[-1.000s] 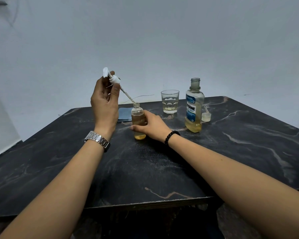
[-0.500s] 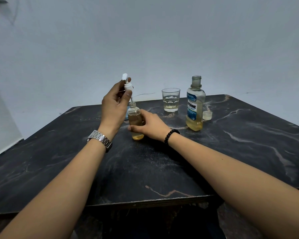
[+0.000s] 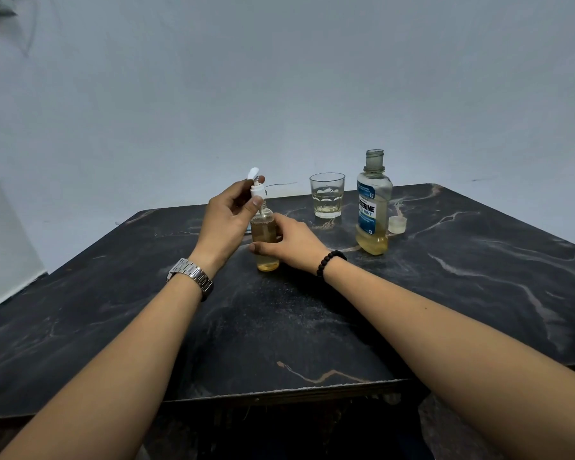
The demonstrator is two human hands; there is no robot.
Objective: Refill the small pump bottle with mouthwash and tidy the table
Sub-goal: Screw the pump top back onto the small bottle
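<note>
Pump head (image 3: pixel 256 185) lower, at small pump bottle (image 3: pixel 264 239).

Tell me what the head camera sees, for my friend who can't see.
A left hand lowers a white pump top into a small clear bottle of yellow liquid, steadied by the right hand on a dark marble table.

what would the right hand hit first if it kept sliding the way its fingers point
The right hand points left across the table and is already on the small pump bottle; beyond that, likely the left hand, though depth is unclear.
</note>
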